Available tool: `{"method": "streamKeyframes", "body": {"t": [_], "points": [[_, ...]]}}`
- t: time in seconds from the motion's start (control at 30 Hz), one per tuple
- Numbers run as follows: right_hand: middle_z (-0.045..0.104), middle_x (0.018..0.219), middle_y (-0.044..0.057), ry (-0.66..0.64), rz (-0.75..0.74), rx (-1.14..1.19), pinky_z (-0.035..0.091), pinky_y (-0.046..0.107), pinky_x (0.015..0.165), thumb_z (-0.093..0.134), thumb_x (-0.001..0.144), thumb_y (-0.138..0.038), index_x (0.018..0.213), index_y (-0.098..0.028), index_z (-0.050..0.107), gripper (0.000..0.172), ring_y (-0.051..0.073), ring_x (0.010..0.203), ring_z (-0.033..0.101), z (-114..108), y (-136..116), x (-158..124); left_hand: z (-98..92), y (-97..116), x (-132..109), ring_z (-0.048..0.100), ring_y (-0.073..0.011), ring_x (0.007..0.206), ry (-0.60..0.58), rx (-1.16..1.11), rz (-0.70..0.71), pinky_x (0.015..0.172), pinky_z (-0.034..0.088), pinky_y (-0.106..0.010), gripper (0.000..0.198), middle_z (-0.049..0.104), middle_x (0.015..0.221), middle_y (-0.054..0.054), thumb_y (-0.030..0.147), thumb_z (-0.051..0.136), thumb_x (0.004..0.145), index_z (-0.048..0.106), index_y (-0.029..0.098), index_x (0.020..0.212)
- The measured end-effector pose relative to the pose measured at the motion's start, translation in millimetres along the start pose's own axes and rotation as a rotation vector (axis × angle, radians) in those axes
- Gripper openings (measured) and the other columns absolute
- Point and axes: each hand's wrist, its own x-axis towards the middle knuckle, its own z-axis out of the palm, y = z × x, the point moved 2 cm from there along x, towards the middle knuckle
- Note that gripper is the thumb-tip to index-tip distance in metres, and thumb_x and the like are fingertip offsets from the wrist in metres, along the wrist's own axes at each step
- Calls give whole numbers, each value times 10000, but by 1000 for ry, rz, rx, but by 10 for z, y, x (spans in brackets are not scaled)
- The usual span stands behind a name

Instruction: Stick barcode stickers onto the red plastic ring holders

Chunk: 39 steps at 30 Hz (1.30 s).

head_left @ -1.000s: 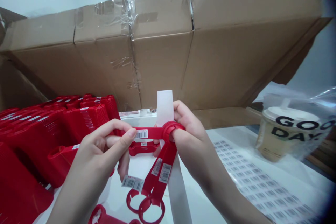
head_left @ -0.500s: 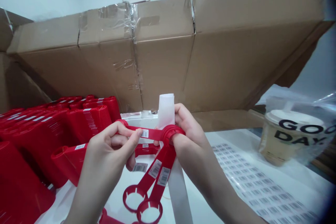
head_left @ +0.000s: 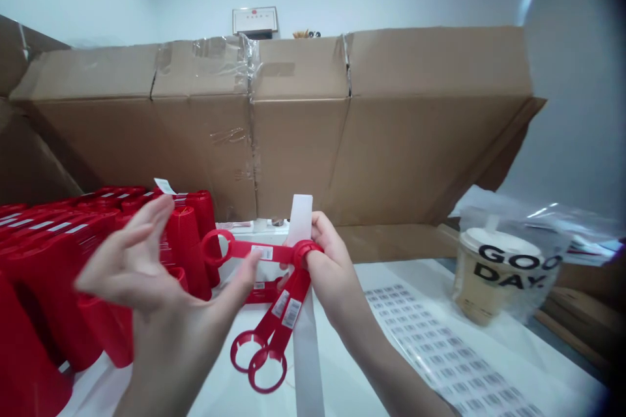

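Red plastic straps with ring ends (head_left: 286, 290) fan out from my right hand (head_left: 330, 267), which grips them at their stacked rings. Two straps hang down and a third points left, each bearing a small barcode label. A white paper strip (head_left: 301, 215) stands up by the same hand and runs down behind the straps. My left hand (head_left: 171, 300) is open, fingers spread, its thumb tip at the barcode label (head_left: 264, 252) on the left-pointing strap. Another small label (head_left: 165, 186) clings to a raised fingertip of that hand.
Rows of stacked red plastic pieces (head_left: 44, 273) fill the left side. A sheet of barcode labels (head_left: 440, 352) lies on the white table at right, with a bagged drink cup (head_left: 489, 273) beyond it. A large cardboard box wall (head_left: 298, 143) rises behind.
My left hand has opened its pinch and swung its fingers up and left, a label on one fingertip; its thumb stays at the strap's label. The view has tilted up slightly.
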Motion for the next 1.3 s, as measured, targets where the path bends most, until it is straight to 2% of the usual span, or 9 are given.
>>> {"method": "streamKeyframes", "body": {"t": [0.1, 0.23, 0.37, 0.43, 0.57, 0.7, 0.93, 1.13, 1.3], "points": [[629, 918, 16, -44, -50, 17, 448, 271, 615, 432, 809, -84, 921, -206, 484, 173, 134, 732, 590, 76, -44, -94, 112, -169, -19, 415, -260, 1437, -80, 87, 127, 1165, 459, -434, 798, 243, 1554, -112, 295, 853, 724, 250, 285, 1246], [634, 945, 15, -61, -109, -28, 445, 267, 614, 435, 862, -92, 946, -216, 478, 156, 131, 733, 614, 91, -76, -148, 123, -344, 33, 491, -236, 1386, -168, -28, 30, 1094, 524, -434, 696, 345, 1519, -86, 292, 792, 808, 292, 320, 1292], [633, 934, 13, -22, -108, -60, 472, 275, 582, 465, 873, -115, 946, -213, 478, 123, 107, 626, 594, 51, -96, -112, 57, -286, 74, 551, -197, 1322, -192, -145, -17, 1001, 574, -324, 513, 372, 1507, -49, 271, 700, 891, 322, 330, 1235], [633, 915, 8, -8, -120, -85, 495, 280, 601, 468, 881, -118, 947, -212, 479, 115, 97, 606, 595, 29, -117, -95, -6, -223, 102, 646, -149, 1128, -152, -185, -73, 877, 599, -235, 473, 444, 1414, -36, 299, 700, 894, 337, 314, 1198], [623, 899, 4, -30, -97, -93, 495, 262, 487, 469, 852, -127, 951, -215, 462, 132, 98, 532, 591, -2, -152, -97, -167, -154, 185, 645, -93, 922, -55, -190, -284, 721, 581, -113, 515, 500, 1285, -1, 381, 732, 861, 389, 332, 1242], [625, 884, -1, -16, -103, -112, 491, 248, 463, 484, 808, -120, 954, -216, 470, 174, 106, 543, 593, -34, -195, -111, -221, -199, 243, 657, -97, 718, -175, -262, -404, 592, 596, -171, 592, 534, 1212, -15, 399, 812, 752, 455, 335, 1220], [597, 783, -23, -10, -204, -247, 396, 172, 475, 474, 790, -59, 921, -201, 515, 198, 75, 598, 515, -143, -337, -50, -164, -195, 166, 613, -83, 740, -270, -288, -337, 608, 557, -162, 494, 497, 1038, -1, 247, 758, 767, 420, 294, 1123], [589, 785, -27, -15, -169, -256, 466, 203, 470, 505, 802, -87, 942, -213, 516, 189, 101, 574, 589, -199, -387, -29, -128, -120, 140, 586, -87, 773, -352, -289, -283, 651, 591, -229, 501, 410, 1095, -7, 252, 775, 770, 398, 309, 1096], [609, 825, -27, 7, -134, -212, 426, 210, 384, 503, 803, -109, 950, -222, 500, 185, 121, 490, 623, -216, -394, -8, -116, -116, 138, 629, -103, 791, -459, -267, -305, 691, 596, -255, 431, 462, 1098, -11, 255, 738, 835, 403, 294, 1102]]}}
